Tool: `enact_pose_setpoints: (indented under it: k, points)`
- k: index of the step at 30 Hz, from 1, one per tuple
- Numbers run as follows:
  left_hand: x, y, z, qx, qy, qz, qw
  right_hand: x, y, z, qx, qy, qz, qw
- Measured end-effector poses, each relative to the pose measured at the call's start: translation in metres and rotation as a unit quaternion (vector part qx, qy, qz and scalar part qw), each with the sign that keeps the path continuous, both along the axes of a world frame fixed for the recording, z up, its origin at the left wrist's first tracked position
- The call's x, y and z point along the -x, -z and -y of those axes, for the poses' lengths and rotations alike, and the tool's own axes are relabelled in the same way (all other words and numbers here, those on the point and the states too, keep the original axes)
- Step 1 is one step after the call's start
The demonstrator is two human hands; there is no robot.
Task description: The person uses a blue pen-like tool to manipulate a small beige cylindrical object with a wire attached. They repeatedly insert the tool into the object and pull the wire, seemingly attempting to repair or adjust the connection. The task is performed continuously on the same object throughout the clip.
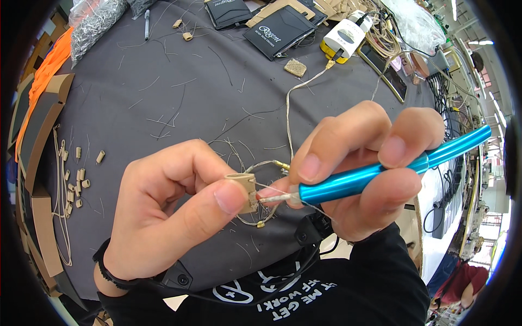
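Between its thumb and forefinger, my left hand [174, 206] pinches a small tan leather loop [249, 190], its round opening facing up. My right hand [375, 163] grips a shiny blue pen-shaped tool [348, 183] with a thin, pale tip [274, 199] pointing left. That tip reaches the loop's right edge; whether it touches cannot be made out. A loose light thread [272, 188] runs from the loop toward my right fingers. Behind the tool, a thin cord with a brass-coloured connector [281, 165] passes close to my right hand.
Several small tan loops [70, 193] lie at the left beside long cords [58, 217]. Thread scraps litter the grey cloth [179, 119]. Black wallets [280, 32], a white adapter [345, 35] with a cable, a phone [383, 70] and a bag of metal pieces [98, 32] lie farther off.
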State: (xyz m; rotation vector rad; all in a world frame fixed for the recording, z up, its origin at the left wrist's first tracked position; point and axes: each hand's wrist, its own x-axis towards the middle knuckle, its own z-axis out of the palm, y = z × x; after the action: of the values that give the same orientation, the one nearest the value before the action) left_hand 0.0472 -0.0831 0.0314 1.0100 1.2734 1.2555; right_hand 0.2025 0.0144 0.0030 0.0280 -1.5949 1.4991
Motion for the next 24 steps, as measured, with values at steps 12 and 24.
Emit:
enact_pose_setpoints:
  k: [12,24]
  points:
    - [-0.0011,0.0003,-0.0008,-0.009,-0.002,0.008,1.0,-0.0013,0.0011,-0.0005,0.001,0.008,0.0,1.0]
    - [-0.0011,-0.0012,-0.0008,0.0,0.005,0.01,1.0,-0.001,-0.0002,-0.003,0.0,0.023,-0.014,1.0]
